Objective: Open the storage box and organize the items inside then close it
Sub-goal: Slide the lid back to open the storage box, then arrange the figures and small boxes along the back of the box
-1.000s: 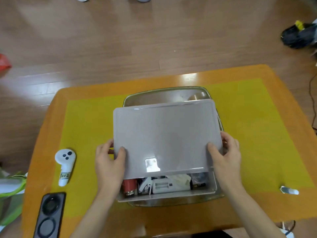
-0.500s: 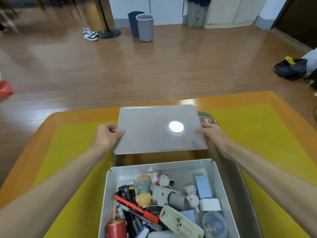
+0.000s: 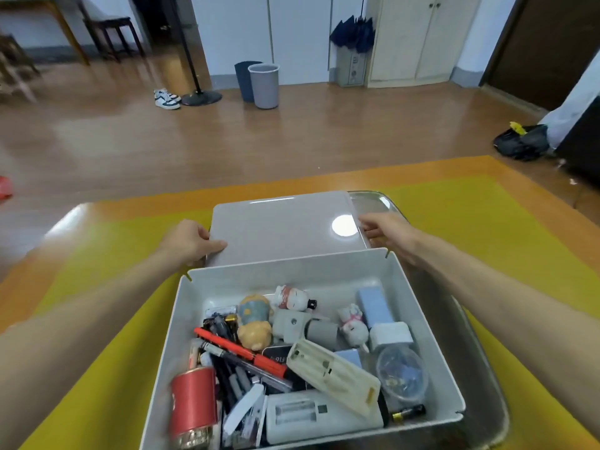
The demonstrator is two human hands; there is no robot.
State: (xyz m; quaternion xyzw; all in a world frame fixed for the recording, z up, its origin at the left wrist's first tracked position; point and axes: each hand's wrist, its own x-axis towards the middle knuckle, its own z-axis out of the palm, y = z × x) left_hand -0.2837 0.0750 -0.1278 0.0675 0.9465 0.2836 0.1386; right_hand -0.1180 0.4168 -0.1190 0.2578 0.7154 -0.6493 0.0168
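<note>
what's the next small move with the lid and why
Probably set the lid down behind the storage box and let go. Left hand and right hand hold its side edges, the box is open, and the jumbled items need both hands free.

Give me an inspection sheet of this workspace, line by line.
Surface: orange table with yellow mat, metal tray under the box.
Job's things: storage box open, full of jumbled items; lid off, lying behind it.
Clutter: red can, red pen, figurines, batteries mixed in the box.
Hands: left hand and right hand grip the lid's side edges.
Cables: nothing seen.
Surroundings: wooden floor, two bins, shoes.
</note>
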